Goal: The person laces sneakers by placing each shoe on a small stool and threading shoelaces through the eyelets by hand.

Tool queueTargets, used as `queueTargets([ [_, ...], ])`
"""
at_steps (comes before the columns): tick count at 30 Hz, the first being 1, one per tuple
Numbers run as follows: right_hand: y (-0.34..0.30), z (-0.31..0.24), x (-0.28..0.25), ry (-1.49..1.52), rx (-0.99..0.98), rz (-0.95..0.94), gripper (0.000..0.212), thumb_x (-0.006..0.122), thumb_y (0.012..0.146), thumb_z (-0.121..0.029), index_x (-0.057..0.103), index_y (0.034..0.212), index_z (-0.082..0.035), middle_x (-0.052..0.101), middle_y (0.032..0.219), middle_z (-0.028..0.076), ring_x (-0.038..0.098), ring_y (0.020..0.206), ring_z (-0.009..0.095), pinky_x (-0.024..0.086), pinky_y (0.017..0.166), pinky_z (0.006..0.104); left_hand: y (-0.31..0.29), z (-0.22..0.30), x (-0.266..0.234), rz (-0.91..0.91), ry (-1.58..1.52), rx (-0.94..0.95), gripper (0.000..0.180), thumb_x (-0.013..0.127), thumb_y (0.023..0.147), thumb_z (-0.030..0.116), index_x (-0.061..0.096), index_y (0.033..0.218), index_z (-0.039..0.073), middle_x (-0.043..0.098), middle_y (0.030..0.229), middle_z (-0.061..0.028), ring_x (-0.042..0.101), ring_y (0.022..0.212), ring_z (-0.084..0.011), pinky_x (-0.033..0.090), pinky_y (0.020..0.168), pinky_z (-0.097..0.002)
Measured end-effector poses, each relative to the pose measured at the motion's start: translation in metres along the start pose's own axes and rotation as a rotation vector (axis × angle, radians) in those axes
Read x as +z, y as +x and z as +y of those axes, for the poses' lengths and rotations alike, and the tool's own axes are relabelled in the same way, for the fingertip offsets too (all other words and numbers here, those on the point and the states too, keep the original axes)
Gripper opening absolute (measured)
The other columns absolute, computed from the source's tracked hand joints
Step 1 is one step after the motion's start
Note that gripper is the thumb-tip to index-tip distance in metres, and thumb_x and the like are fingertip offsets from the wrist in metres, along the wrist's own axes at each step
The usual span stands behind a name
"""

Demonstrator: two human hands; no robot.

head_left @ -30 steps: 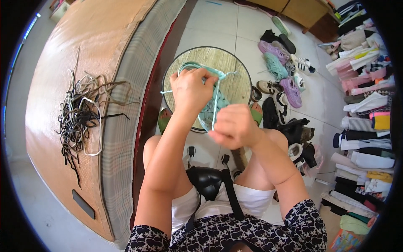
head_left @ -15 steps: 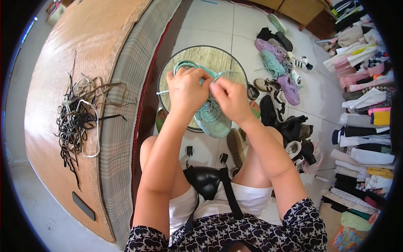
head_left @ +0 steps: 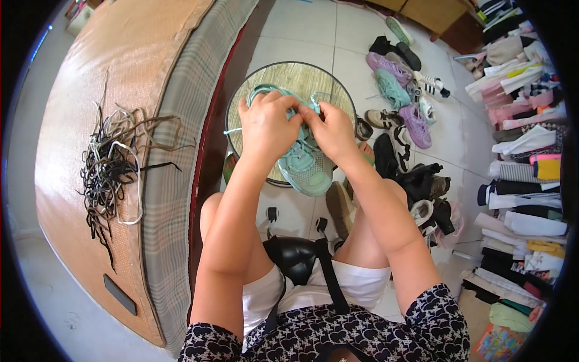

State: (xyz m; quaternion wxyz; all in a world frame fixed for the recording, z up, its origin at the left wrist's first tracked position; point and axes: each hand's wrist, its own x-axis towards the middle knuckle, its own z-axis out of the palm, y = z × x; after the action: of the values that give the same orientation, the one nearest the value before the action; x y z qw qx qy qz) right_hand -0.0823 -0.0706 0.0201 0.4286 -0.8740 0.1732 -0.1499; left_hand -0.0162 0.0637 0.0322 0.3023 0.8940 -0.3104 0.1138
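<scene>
Mint sneaker over round table looks part-laced, lace ends loose and untied, left hand gripping it, right hand against it, can't tell what's pinched

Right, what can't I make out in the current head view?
Head view: what the left hand and right hand pinch where they meet; their fingers hide it.
Head view: the upper lacing of the mint-green sneaker, mostly covered by the left hand.
Head view: individual strands in the tangled shoelaces, hidden by overlap.
Head view: the wooden furniture's far part, cut off by the top edge.
</scene>
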Motion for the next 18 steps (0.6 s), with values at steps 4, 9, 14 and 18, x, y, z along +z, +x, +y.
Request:
queueTargets([
  [4,-0.005,-0.002,-0.001,0.021,-0.04,0.057,0.045,0.068,0.091,-0.041,0.056,0.072,-0.002,0.054,0.056,0.015,0.053,0.049,0.032,0.04,0.049,0.0415,-0.001,0.006,-0.014,-0.048,-0.037,0.007,0.021,0.073,0.079,0.027,0.075,0.097,0.016,0.071,0.083,-0.008,0.064,0.092,-0.0272,0.036,0.101,-0.058],
  [9,-0.007,-0.004,-0.006,-0.002,-0.124,0.093,0.046,0.072,0.088,-0.041,0.055,0.068,-0.003,0.053,0.054,0.012,0.049,0.046,0.028,0.038,0.046,0.0383,-0.002,0.01,-0.019,-0.205,-0.017,-0.091,0.028,0.074,0.08,0.029,0.076,0.105,0.016,0.07,0.077,-0.0118,0.068,0.085,-0.0301,0.032,0.108,-0.0581],
  [14,-0.014,-0.014,-0.015,0.059,-0.286,0.178,0.045,0.075,0.086,-0.036,0.053,0.063,-0.004,0.051,0.055,0.01,0.047,0.045,0.026,0.037,0.045,0.0361,-0.007,0.0,-0.008,-0.089,-0.025,-0.038,0.02,0.072,0.079,0.025,0.076,0.095,0.015,0.069,0.07,-0.0126,0.068,0.078,-0.0315,0.033,0.107,-0.0614],
  [18,-0.029,-0.024,-0.027,0.004,-0.609,-0.038,0.042,0.075,0.085,-0.025,0.049,0.06,-0.005,0.046,0.055,0.009,0.044,0.045,0.027,0.036,0.045,0.0364,-0.007,0.003,-0.004,-0.012,-0.007,-0.029,0.012,0.066,0.079,0.02,0.074,0.083,0.012,0.066,0.063,-0.0137,0.067,0.07,-0.0332,0.034,0.104,-0.0658],
])
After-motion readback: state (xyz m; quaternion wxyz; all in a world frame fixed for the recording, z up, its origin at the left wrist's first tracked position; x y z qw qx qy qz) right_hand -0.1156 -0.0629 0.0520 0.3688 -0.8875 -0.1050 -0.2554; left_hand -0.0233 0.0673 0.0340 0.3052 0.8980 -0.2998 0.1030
